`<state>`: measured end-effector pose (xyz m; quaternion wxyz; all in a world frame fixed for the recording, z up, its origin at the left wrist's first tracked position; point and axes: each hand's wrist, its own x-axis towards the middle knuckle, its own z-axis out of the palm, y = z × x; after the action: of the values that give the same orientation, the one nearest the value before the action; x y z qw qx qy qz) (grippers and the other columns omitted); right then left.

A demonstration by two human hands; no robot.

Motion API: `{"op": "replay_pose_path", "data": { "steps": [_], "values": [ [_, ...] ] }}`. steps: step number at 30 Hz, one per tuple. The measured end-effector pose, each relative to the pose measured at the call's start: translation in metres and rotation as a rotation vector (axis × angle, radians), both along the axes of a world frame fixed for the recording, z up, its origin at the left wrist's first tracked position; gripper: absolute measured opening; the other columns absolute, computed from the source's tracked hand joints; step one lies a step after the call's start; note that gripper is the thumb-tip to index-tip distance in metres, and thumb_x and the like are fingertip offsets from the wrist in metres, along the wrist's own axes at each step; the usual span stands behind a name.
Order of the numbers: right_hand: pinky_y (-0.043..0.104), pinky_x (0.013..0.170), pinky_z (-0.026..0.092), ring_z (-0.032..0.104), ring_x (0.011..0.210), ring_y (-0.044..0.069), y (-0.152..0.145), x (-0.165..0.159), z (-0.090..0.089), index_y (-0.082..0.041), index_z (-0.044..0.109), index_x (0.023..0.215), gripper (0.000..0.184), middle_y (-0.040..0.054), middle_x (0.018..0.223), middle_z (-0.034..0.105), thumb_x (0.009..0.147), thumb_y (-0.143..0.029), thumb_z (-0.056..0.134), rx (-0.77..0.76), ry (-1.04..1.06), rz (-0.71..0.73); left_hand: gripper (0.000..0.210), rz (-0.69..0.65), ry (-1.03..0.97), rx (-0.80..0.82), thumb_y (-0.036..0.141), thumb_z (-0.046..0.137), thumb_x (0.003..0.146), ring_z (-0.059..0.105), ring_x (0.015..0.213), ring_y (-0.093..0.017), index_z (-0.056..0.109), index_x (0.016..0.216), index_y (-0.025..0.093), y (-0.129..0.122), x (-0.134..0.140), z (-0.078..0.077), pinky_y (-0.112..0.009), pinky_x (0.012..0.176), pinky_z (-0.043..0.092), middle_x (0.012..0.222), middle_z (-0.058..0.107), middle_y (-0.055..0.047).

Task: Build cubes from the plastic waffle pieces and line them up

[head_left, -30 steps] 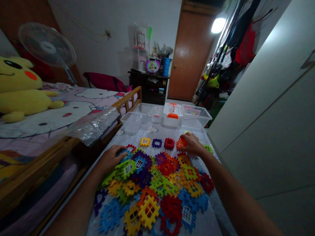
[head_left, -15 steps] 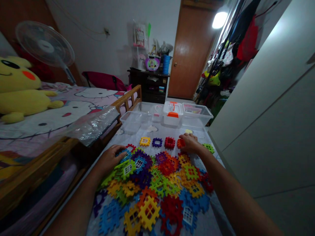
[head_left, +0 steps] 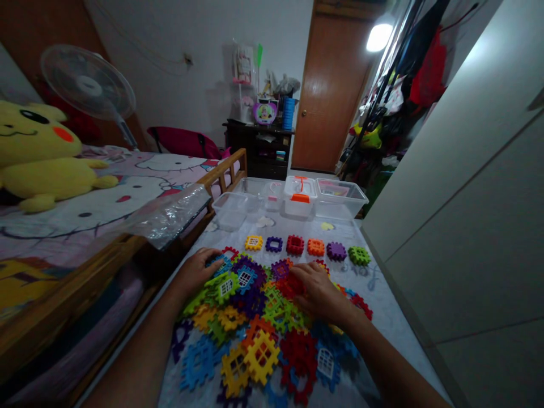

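Note:
A loose heap of colourful notched plastic building tiles (head_left: 272, 309) covers the near part of the cloth-covered surface. My left hand (head_left: 199, 275) rests at the heap's left edge, fingers stretched over a blue window tile (head_left: 221, 264), holding nothing. Over the heap's upper right is my right hand (head_left: 318, 289), thumb and fingers apart around a red tile (head_left: 292, 286) that still lies in the heap. Beyond the heap runs a row of pieces: yellow (head_left: 254, 242), dark purple (head_left: 274, 244), red (head_left: 294, 245), orange (head_left: 315, 247), purple (head_left: 336, 251) and green (head_left: 359, 255).
Behind the row stand clear plastic bins (head_left: 232, 211) and a lidded box with orange clasps (head_left: 300, 198). A wooden bed rail (head_left: 225, 170) and plastic sheet (head_left: 174, 212) border the left. A white cabinet (head_left: 463, 215) rises on the right.
My right hand has left the orange piece in the row and come back to the red tile in the heap. My left hand stays in place; the view shifts slightly.

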<state>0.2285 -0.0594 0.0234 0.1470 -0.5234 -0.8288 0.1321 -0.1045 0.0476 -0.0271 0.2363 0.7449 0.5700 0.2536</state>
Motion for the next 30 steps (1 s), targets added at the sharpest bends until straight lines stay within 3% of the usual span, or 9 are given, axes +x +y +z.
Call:
{"op": "replay_pose_path", "data": {
  "steps": [3,6,11,15,19,25,30],
  "values": [
    [0.043,0.095,0.042,0.053,0.105,0.027,-0.001,-0.003,-0.004,-0.018,0.063,0.113,0.034,0.0095,0.116,0.065,0.080,-0.027,0.068,0.022,0.048,0.012,0.051,0.002,0.005,0.009,0.058,0.051,0.078,0.063,0.101,-0.028,0.069,0.099,0.016,0.000,0.001,0.000,-0.036,0.092,0.048,0.106,0.069,-0.011],
    [0.042,0.094,0.044,0.055,0.106,0.026,-0.001,-0.003,-0.008,-0.018,0.060,0.119,0.040,0.0103,0.114,0.065,0.082,-0.032,0.069,0.001,0.175,-0.031,0.051,-0.002,0.008,0.017,0.058,0.051,0.077,0.064,0.100,-0.028,0.069,0.099,0.016,0.000,0.001,0.000,-0.036,0.092,0.048,0.105,0.069,-0.011],
    [0.042,0.097,0.044,0.057,0.110,0.024,0.006,0.010,-0.015,-0.019,0.059,0.120,0.029,0.0106,0.116,0.065,0.092,-0.024,0.050,0.078,0.343,-0.157,0.050,0.006,-0.005,0.025,0.058,0.052,0.076,0.064,0.099,-0.028,0.070,0.098,0.016,0.001,0.001,0.000,-0.036,0.092,0.048,0.104,0.070,-0.010],
    [0.043,0.093,0.045,0.059,0.104,0.025,0.014,0.028,-0.020,-0.017,0.065,0.111,0.033,0.0114,0.109,0.069,0.084,-0.009,0.048,0.147,0.243,-0.224,0.052,0.005,-0.007,0.022,0.059,0.052,0.075,0.065,0.098,-0.028,0.070,0.098,0.016,0.001,0.001,0.000,-0.037,0.091,0.049,0.103,0.070,-0.011],
    [0.038,0.091,0.046,0.061,0.102,0.023,0.017,0.051,-0.019,-0.018,0.067,0.110,0.045,0.0089,0.109,0.071,0.077,-0.002,0.042,0.094,0.150,-0.349,0.053,0.005,-0.007,0.015,0.060,0.052,0.076,0.064,0.099,-0.028,0.070,0.099,0.016,0.002,0.000,-0.002,-0.037,0.091,0.048,0.105,0.069,-0.011],
    [0.033,0.084,0.047,0.064,0.093,0.023,0.015,0.065,-0.012,-0.017,0.067,0.109,0.033,0.0092,0.100,0.071,0.082,-0.014,0.048,0.013,0.071,-0.416,0.053,0.018,0.014,-0.001,0.062,0.051,0.076,0.064,0.100,-0.027,0.070,0.100,0.017,0.003,-0.001,-0.005,-0.036,0.090,0.049,0.106,0.068,-0.010],
    [0.032,0.083,0.044,0.059,0.093,0.023,0.013,0.052,-0.021,-0.016,0.064,0.107,0.029,0.0103,0.100,0.065,0.079,-0.021,0.057,0.004,-0.047,-0.408,0.055,0.015,0.024,-0.002,0.062,0.051,0.075,0.064,0.100,-0.027,0.069,0.101,0.018,0.005,-0.002,-0.005,-0.035,0.090,0.049,0.106,0.068,-0.010]
  ]
}}
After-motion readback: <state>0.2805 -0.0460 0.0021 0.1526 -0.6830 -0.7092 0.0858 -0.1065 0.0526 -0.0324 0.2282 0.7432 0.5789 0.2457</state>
